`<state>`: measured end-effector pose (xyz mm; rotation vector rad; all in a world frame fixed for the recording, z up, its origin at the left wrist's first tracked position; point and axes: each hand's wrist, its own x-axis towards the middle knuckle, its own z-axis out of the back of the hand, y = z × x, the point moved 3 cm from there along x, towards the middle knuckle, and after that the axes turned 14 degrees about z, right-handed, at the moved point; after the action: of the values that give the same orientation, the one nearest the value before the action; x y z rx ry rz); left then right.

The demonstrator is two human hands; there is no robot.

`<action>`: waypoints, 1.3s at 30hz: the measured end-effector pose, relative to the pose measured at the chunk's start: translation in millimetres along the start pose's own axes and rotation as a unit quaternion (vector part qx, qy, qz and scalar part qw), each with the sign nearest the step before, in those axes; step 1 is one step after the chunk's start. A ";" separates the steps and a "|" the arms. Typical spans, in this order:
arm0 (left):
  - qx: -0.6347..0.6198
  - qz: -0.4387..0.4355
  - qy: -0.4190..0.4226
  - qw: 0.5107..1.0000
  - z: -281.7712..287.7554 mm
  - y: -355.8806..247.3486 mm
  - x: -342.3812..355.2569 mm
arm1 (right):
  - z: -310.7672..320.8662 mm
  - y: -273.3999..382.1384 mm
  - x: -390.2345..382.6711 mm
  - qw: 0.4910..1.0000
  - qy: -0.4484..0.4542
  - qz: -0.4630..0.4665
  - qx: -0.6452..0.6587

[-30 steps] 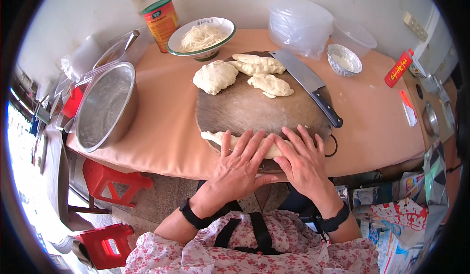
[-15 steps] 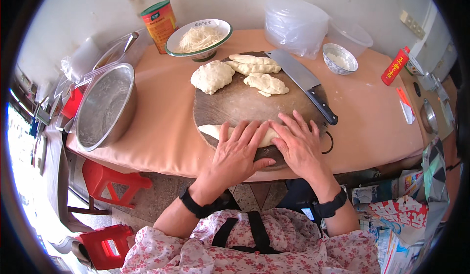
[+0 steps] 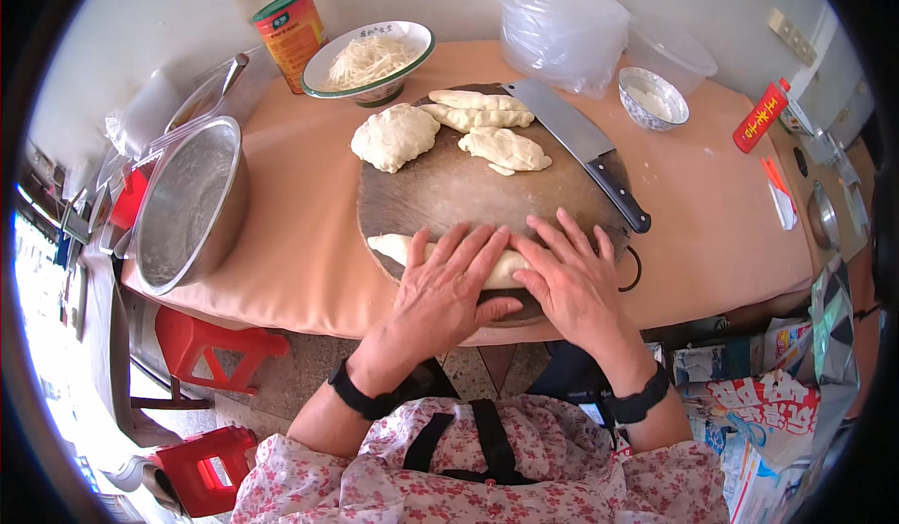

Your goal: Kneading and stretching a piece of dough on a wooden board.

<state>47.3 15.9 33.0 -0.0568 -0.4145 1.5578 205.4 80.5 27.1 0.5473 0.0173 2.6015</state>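
Note:
Both my hands lie on a pale dough roll [image 3: 507,269] at the near edge of a round wooden cutting board [image 3: 426,201]. My left hand [image 3: 448,280] rests flat over its middle, fingers spread. Beside it, my right hand [image 3: 573,282] covers the right end, its fingers also stretched out. The roll's tapered left end sticks out past my left fingers. Farther back on the board sit a rounded dough lump [image 3: 395,138], a pair of long dough pieces [image 3: 478,111] and a shorter piece [image 3: 507,150]. A black-handled cleaver [image 3: 569,129] lies along the board's right side.
A metal basin [image 3: 192,207] stands at the left table edge. Behind the board are an orange-red can [image 3: 292,41], a bowl of pale shreds [image 3: 375,63] and plastic-wrapped containers [image 3: 563,35]. A bowl of white powder [image 3: 653,99] and a red bottle [image 3: 761,116] stand to the right.
The view has shifted slightly, so the board and tabletop things appear a little farther left and the back items higher. My hands stay flat on the roll with hardly any movement.

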 end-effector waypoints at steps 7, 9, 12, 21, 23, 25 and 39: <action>0.017 0.012 -0.040 0.999 -9.6 4.6 11.0 | -9.6 -12.1 7.4 1.000 -0.013 -0.005 -0.007; 0.021 0.005 -0.047 0.999 -9.7 2.5 3.0 | -7.4 -8.0 2.8 1.000 -0.015 -0.002 0.003; 0.014 0.008 -0.034 0.999 -5.3 -1.2 -8.3 | -4.3 0.2 -5.5 1.000 -0.018 -0.002 0.018; -0.010 -0.008 0.010 1.000 0.9 1.5 -17.6 | 5.0 13.9 -16.9 1.000 0.005 0.009 0.001; -0.016 -0.002 0.008 1.000 -1.3 4.9 -7.2 | 4.6 8.2 -8.9 1.000 0.017 0.008 0.007; -0.021 0.003 0.003 1.000 -5.2 7.7 2.4 | -0.2 1.4 -1.1 1.000 0.013 0.016 0.003; 0.004 0.023 -0.019 1.000 -2.4 6.3 -23.5 | 0.5 11.6 -9.8 0.999 -0.013 0.026 0.018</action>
<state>43.0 -6.3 23.8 -0.0311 -0.4402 1.6082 208.3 65.7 25.1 0.6024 0.0414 2.6493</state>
